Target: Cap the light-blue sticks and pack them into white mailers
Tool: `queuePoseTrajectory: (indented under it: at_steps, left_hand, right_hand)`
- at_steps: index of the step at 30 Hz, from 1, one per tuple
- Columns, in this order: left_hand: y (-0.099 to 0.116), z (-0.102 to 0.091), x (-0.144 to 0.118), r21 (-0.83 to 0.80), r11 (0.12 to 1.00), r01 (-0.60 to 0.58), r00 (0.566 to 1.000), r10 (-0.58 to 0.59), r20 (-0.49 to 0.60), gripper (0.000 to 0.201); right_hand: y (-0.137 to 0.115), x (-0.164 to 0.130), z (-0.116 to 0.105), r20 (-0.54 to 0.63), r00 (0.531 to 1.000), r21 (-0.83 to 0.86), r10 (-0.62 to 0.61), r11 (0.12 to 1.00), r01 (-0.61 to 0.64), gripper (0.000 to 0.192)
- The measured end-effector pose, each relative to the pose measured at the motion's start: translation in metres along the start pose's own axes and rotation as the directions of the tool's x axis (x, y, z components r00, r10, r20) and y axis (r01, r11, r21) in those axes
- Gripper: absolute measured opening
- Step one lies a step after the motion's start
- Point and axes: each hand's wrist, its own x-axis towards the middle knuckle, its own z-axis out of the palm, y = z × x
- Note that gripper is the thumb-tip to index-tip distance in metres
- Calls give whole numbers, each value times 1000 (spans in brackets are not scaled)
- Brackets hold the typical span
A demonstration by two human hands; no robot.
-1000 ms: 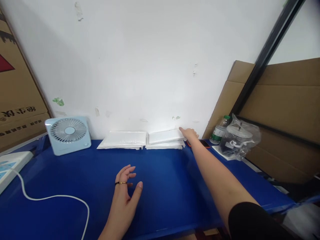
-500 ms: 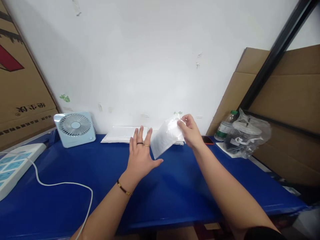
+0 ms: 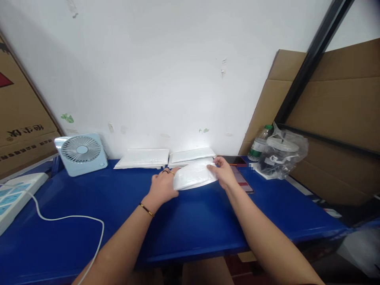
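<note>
A white padded envelope (image 3: 194, 177) is held flat, just above the blue table (image 3: 190, 221). My left hand (image 3: 162, 187) grips its left end and my right hand (image 3: 223, 175) grips its right end. Behind it, against the wall, lie two low stacks of similar white envelopes: a left stack (image 3: 144, 158) and a right stack (image 3: 191, 155). My left hand wears rings and a thin bracelet.
A small light-blue fan (image 3: 80, 152) stands at the back left, beside a power strip (image 3: 14, 196) with a white cable (image 3: 69, 218). A phone (image 3: 236, 160), a water bottle (image 3: 260, 143) and a bagged jar (image 3: 280, 155) sit at the back right. Cardboard sheets (image 3: 332, 118) lean on the right.
My right hand picked one envelope off the right stack and brought it toward me. My left hand rose from the table and took hold of its left end.
</note>
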Motion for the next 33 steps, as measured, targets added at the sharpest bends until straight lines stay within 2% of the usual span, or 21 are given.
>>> queuePoseTrajectory:
  at_steps: [4,8,10,15,22,30,33]
  left_hand:
    - [-23,-24,5,243,970,22,984,-64,167,77]
    - [-26,-49,12,368,929,-26,942,-100,320,76]
    - [-22,-62,15,410,911,-48,931,-108,349,75]
    - [-13,-87,17,477,877,-55,946,-107,306,77]
    - [-9,-107,16,494,868,-42,960,-102,261,76]
    - [-30,-117,9,572,820,-20,956,-151,250,81]
    - [-41,-121,7,583,812,-10,954,-167,249,81]
  right_hand:
    - [21,10,-19,69,979,-220,190,960,-170,26]
    - [27,14,-23,48,986,-287,161,948,-140,17]
    - [25,14,-24,56,986,-299,157,945,-134,15]
    - [20,11,-25,64,987,-313,146,942,-119,13]
    - [25,15,-27,90,987,-310,136,945,-102,14]
    - [31,18,-29,115,986,-341,123,937,-77,21]
    - [30,19,-32,94,993,-389,67,921,-25,20]
